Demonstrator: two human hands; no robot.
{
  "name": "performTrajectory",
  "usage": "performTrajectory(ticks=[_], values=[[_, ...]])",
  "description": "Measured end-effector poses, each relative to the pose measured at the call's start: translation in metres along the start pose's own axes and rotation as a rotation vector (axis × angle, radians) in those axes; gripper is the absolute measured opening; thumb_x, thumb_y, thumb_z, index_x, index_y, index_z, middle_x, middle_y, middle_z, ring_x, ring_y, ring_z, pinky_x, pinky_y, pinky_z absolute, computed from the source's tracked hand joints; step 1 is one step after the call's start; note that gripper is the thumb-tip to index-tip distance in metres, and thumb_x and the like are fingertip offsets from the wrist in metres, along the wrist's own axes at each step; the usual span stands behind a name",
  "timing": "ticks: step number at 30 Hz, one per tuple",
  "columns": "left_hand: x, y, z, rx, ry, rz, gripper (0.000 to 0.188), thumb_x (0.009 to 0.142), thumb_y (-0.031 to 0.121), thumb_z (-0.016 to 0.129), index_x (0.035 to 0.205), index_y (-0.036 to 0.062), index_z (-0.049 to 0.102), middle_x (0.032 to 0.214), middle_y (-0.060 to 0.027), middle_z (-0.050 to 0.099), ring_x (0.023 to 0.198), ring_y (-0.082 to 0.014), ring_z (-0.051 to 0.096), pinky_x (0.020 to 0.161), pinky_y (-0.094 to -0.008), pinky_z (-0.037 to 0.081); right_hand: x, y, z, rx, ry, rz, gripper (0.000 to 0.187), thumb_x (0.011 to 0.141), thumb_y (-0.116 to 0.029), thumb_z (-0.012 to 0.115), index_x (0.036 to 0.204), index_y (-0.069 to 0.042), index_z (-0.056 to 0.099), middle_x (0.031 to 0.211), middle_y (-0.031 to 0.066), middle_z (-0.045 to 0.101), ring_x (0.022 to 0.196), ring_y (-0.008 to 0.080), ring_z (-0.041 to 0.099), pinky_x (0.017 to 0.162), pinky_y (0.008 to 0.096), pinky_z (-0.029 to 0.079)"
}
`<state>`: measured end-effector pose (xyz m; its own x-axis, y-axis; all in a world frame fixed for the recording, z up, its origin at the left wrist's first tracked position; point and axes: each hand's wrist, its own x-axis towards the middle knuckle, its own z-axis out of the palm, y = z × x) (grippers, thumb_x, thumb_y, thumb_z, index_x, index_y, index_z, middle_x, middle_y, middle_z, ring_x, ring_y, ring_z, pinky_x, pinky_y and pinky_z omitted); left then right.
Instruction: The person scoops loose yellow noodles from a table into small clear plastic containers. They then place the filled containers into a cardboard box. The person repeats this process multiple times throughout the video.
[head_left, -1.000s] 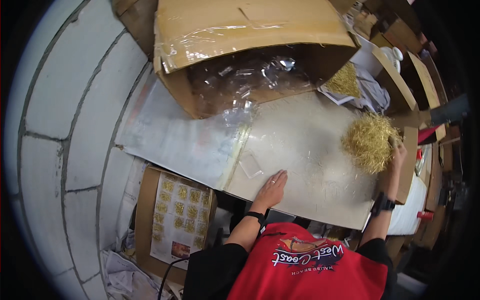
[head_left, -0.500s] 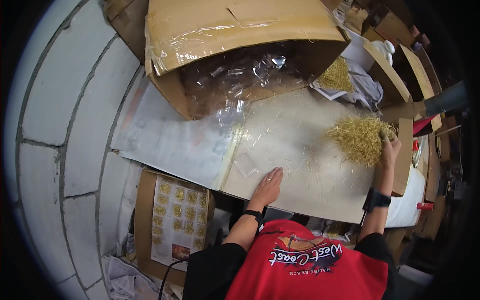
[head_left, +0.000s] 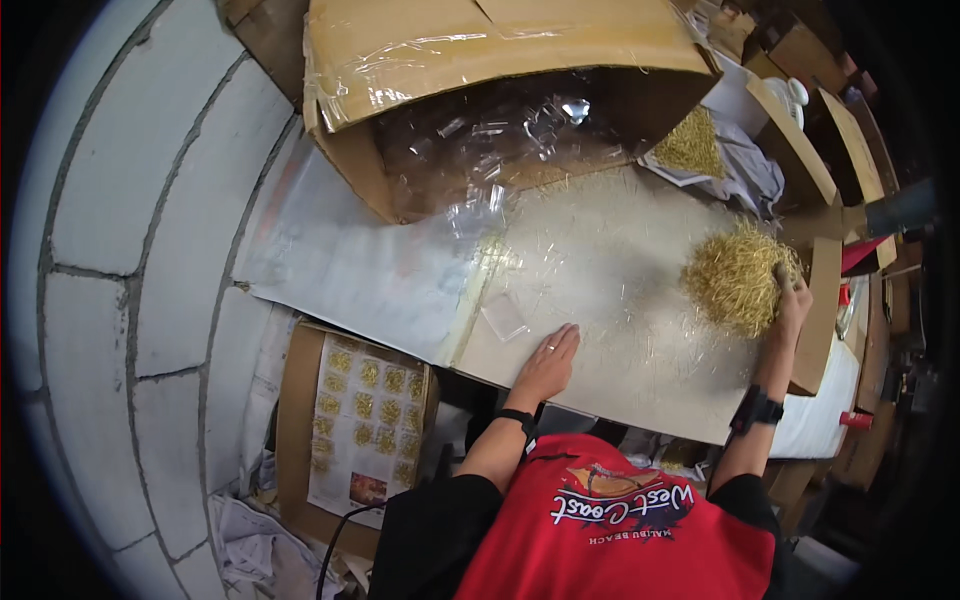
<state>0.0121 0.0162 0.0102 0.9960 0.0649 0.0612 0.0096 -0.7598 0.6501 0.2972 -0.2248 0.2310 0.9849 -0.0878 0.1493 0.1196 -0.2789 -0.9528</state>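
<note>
My right hand [head_left: 788,303] grips a bushy clump of golden straw-like shreds [head_left: 733,277] at the right end of the pale table [head_left: 600,280]. My left hand [head_left: 548,365] lies flat, palm down, on the table near its front edge, holding nothing. A small clear plastic bag [head_left: 505,316] lies just left of and beyond that hand. Both wrists carry dark bands.
A big cardboard box [head_left: 470,80] on its side, full of clear plastic bags, takes up the far side. More golden shreds [head_left: 692,145] sit at the back right among open boxes. A box with a printed sheet [head_left: 365,425] stands below the table at left, beside a white block wall.
The right hand with the straw clump has shifted a little along the table's right end. The left hand stays flat in place.
</note>
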Motion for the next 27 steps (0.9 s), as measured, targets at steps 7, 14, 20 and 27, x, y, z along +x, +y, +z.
performTrajectory(ticks=[7, 14, 20, 27], values=[[0.002, 0.000, 0.005, -0.004, 0.001, -0.001, 0.049, 0.080, 0.005, 0.045, 0.129, -0.0042, 0.042, 0.141, -0.0136, 0.035, 0.134, -0.0262, 0.029, 0.109, -0.0389, 0.027, 0.026, 0.025, -0.013, -0.187, -0.028, -0.027, 0.027, 0.083, -0.021, 0.070, 0.091, 0.004, 0.065, 0.079, 0.0040, 0.063, 0.072, 0.0088, 0.052, 0.067, 0.0233, 0.041], [0.004, 0.004, 0.003, -0.003, -0.012, -0.017, 0.049, 0.082, 0.006, 0.044, 0.130, -0.0030, 0.041, 0.142, -0.0120, 0.034, 0.134, -0.0250, 0.029, 0.109, -0.0387, 0.027, 0.030, 0.024, -0.019, -0.460, -0.001, -0.062, 0.028, 0.083, -0.022, 0.069, 0.089, 0.005, 0.065, 0.079, 0.0046, 0.064, 0.073, 0.0104, 0.055, 0.066, 0.0253, 0.044], [0.006, 0.000, 0.000, -0.024, 0.022, 0.012, 0.049, 0.081, 0.005, 0.044, 0.129, -0.0030, 0.042, 0.142, -0.0131, 0.034, 0.134, -0.0251, 0.029, 0.109, -0.0385, 0.028, 0.020, 0.013, -0.004, -0.216, 0.079, -0.113, 0.029, 0.083, -0.025, 0.069, 0.078, 0.003, 0.063, 0.066, -0.0007, 0.055, 0.062, 0.0085, 0.045, 0.057, 0.0262, 0.037], [0.005, 0.002, 0.006, -0.014, 0.012, 0.020, 0.050, 0.080, 0.004, 0.045, 0.129, -0.0032, 0.042, 0.140, -0.0141, 0.036, 0.133, -0.0260, 0.031, 0.108, -0.0380, 0.029, 0.040, 0.020, 0.002, -0.532, 0.020, -0.110, 0.031, 0.084, -0.027, 0.068, 0.085, 0.003, 0.065, 0.069, -0.0005, 0.056, 0.064, 0.0081, 0.045, 0.058, 0.0254, 0.038]])
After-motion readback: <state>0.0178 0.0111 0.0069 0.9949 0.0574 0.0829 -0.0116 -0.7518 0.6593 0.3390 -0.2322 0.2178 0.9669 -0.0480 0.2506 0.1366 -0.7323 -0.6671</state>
